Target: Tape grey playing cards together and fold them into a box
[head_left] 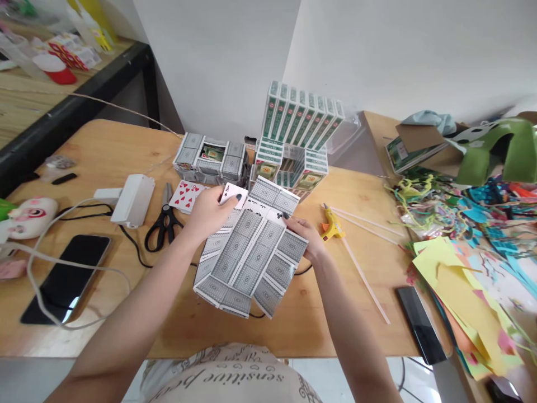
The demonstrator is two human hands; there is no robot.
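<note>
Between my hands, above the table's front half, is a panel of joined playing cards (244, 246), mostly grey-patterned backs with a few faces showing near its top. My left hand (208, 211) is closed on its upper left side, the thumb on an ace of spades (232, 193). On the right edge my right hand (304, 232) grips the panel, thumb on top and fingers underneath. Behind it stand a box-like block covered in cards (211, 159) and a stack of green-and-white card boxes (300, 120). Loose heart cards (184, 196) lie by my left hand.
Black scissors (165, 221), a white adapter (134, 200) with cables and a phone (67, 277) lie to the left. To the right are a yellow glue gun (333, 224), clear glue sticks (364, 280), another dark phone (420, 324), and yellow paper sheets (465, 305).
</note>
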